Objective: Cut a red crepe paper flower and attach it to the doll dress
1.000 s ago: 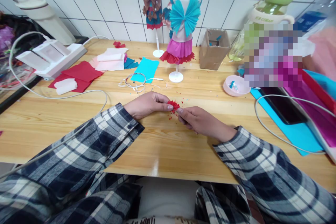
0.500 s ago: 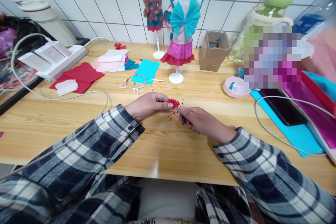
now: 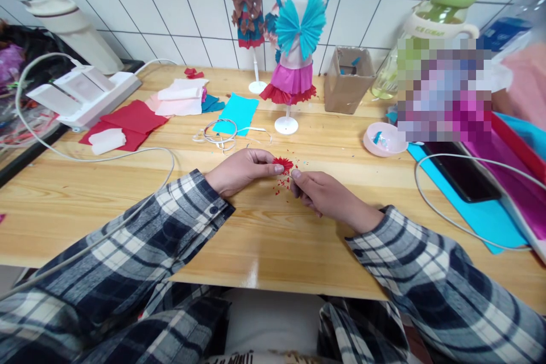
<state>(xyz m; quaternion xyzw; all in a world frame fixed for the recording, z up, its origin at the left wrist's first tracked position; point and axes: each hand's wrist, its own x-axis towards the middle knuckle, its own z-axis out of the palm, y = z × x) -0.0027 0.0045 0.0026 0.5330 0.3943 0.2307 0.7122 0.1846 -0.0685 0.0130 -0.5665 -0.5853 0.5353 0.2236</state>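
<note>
Green-lidded bottle (image 3: 443,11), pale band (image 3: 439,29), reading "ICE" (next word blurred)

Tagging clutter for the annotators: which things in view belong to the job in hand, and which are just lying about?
In the job, judging by the hands:
- red pleated paper, held in the left hand
- red scraps, below it, near the right hand

Apparently just lying about:
- black phone
- white power strip
- green-lidded bottle
- pale jug

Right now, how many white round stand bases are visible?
2: the rear base under the mannequin with brown bows, the front base under the mannequin with the turquoise fan. Others may be hidden behind.
</note>
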